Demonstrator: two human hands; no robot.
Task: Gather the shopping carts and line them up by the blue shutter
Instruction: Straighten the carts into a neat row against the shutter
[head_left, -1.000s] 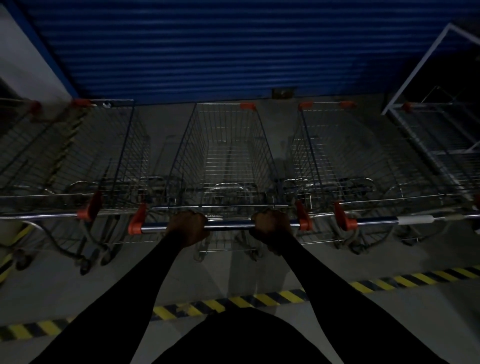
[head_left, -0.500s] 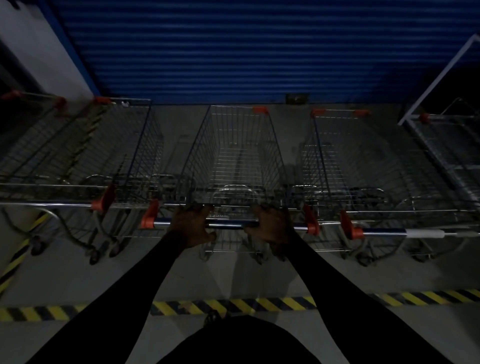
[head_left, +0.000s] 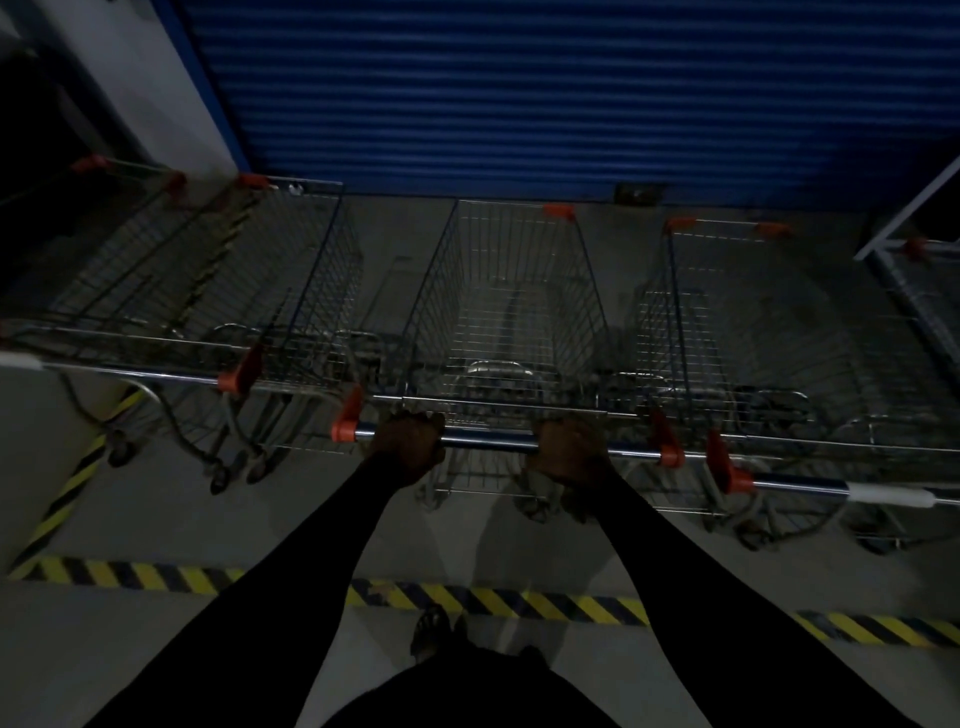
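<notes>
Nearest me, yellow-and-black hazard tape runs left to right across the smooth grey concrete floor, and my two black sleeves reach over it, both arms nearly straight. Beyond the tape I see my left hand and right hand knuckles-up on the round chrome handle, fingers curled right around the tube between its orange plastic end caps. The handle belongs to the middle cart, a tapering basket of thin wire grid. It sits between the left cart and right cart, same mesh and orange trim, all noses pointing at the ribbed blue shutter, near it but not touching.
</notes>
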